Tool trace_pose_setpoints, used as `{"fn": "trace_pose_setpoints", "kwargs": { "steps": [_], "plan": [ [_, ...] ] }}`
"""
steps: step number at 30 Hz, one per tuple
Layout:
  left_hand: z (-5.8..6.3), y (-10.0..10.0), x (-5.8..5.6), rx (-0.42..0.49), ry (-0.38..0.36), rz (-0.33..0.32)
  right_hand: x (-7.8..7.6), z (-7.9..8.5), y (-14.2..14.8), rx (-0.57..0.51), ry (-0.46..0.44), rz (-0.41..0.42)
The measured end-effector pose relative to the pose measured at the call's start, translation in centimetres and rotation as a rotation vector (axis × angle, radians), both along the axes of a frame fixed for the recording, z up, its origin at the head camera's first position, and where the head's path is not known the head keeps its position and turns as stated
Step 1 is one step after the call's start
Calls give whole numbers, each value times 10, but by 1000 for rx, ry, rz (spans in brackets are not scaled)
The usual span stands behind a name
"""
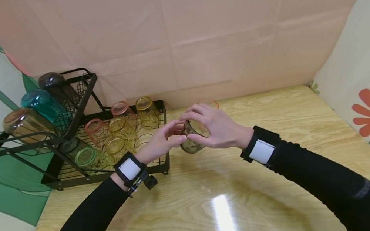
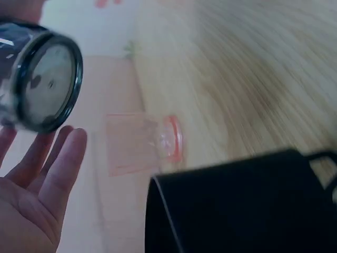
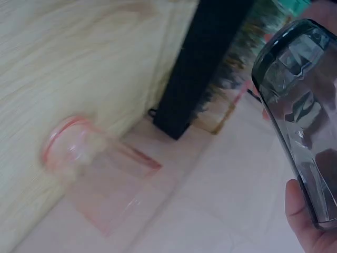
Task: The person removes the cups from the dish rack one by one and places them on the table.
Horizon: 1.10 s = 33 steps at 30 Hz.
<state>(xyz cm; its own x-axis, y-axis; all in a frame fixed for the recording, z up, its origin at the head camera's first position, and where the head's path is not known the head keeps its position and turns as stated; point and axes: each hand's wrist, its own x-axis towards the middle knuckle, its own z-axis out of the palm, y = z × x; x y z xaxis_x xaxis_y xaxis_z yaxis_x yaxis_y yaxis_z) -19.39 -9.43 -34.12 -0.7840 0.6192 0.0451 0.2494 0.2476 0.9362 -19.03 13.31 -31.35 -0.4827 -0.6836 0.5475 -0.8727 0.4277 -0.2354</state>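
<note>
My right hand grips a grey faceted drinking glass from above, over the table just right of the rack. Facets and a thick rounded end of the glass show in the right wrist view. My left hand is at the near left side of the glass, thumb and fingers spread toward it. In the left wrist view, the left fingers extend close under the round end of the glass. A clear pink glass stands on the table behind, mostly hidden by the right hand in the head view.
A black two-tier rack stands on the wooden table at the left. Its lower tier holds several upturned glasses, such as a yellow one and a green one. Brown, teal and dark glasses lean above.
</note>
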Motion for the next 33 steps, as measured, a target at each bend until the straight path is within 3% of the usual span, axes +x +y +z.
{"fn": "trace_pose_setpoints", "kwargs": {
  "steps": [5, 10, 15, 18, 21, 25, 33],
  "plan": [
    [0, 5, 3, -219, 187, -67, 5, -6, 12, 118, 17, 17],
    [5, 9, 3, -457, 451, -88, 9, -13, 25, 214, 20, 14],
    [18, 4, -5, -716, 768, -87, 12, -21, 44, 345, 20, -22],
    [26, -3, -12, -807, 946, -89, 11, -25, 56, 409, 5, -44],
    [30, -7, -21, -827, 1085, -94, 9, -30, 68, 441, -17, -69],
    [31, -8, -30, -828, 1208, -102, 2, -35, 80, 450, -37, -102],
    [28, -3, -39, -931, 1279, -101, -19, -36, 97, 464, -104, -215]
  ]
}}
